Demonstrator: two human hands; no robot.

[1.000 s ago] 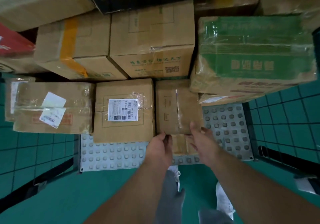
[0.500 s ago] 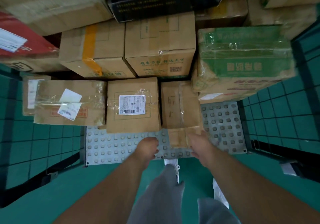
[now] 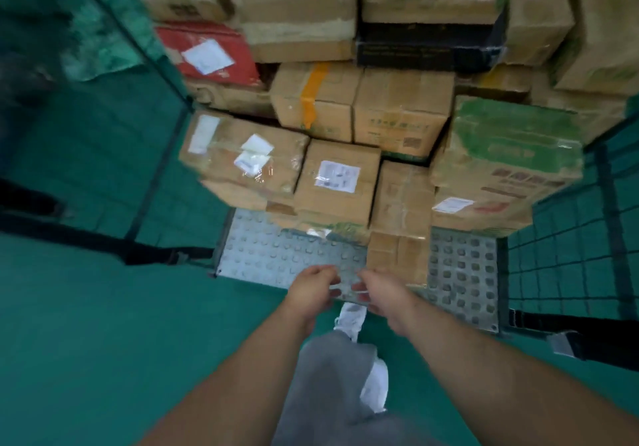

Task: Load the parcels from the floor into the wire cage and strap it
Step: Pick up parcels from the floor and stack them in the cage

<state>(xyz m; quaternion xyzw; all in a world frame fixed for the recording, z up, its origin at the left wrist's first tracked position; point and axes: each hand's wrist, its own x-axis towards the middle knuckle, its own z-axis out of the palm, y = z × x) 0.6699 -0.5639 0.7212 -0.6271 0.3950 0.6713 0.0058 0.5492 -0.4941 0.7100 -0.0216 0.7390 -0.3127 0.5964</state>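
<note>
Left hand (image 3: 311, 290) and right hand (image 3: 383, 295) were empty at the front of the cage (image 3: 570, 255).

Head view: the two hands were close together with fingers loosely curled, and they held nothing that the blur let me see. Just past the right hand, a small box (image 3: 397, 255) sat on the bumpy plate (image 3: 276, 255) of the cage. More boxes (image 3: 339, 183) were piled behind and above it. The small box looked light and stiff. Its shiny tape could be slippery, so I think two opposite sides, low near the corners, were the best places to hold it. A black strap (image 3: 103, 243) lay on the floor well left of the left hand, and a second strap (image 3: 587, 328) lay well right of the right hand. Neither went across the front.
</note>
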